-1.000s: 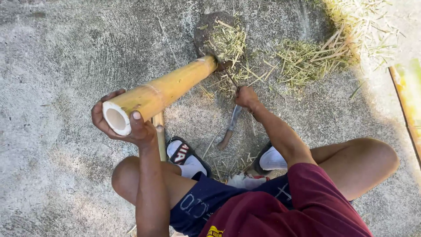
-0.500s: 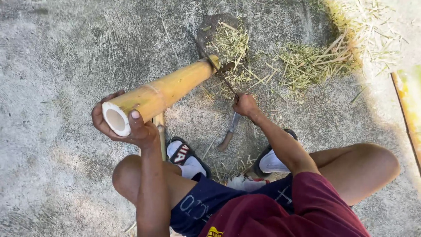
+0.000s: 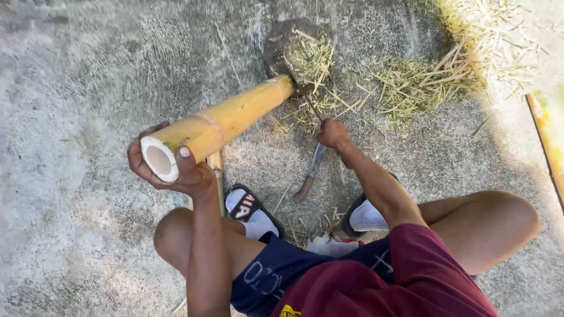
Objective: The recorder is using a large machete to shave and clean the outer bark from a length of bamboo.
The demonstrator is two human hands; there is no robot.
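Observation:
My left hand [image 3: 176,170] grips the near, hollow cut end of a thick yellow bamboo pole [image 3: 229,120]. The pole slants away from me, and its far end rests against a dark stone [image 3: 282,44] covered with dry shavings. My right hand [image 3: 335,134] is closed just right of the pole, on what looks like a thin dark stick [image 3: 313,108] pointing toward the stone. A knife [image 3: 310,175] with a wooden handle lies on the concrete right below that hand. I am squatting, with my knees and sandalled feet [image 3: 249,208] under the pole.
Dry bamboo shavings and splinters [image 3: 411,82] are heaped at the back right. Another bamboo length [image 3: 546,138] lies along the right edge. A thin bamboo piece [image 3: 217,170] stands by my left wrist. The ground is rough grey concrete.
My right hand has shifted only a little beside the pole. My left hand and the bamboo pole have stayed where they were.

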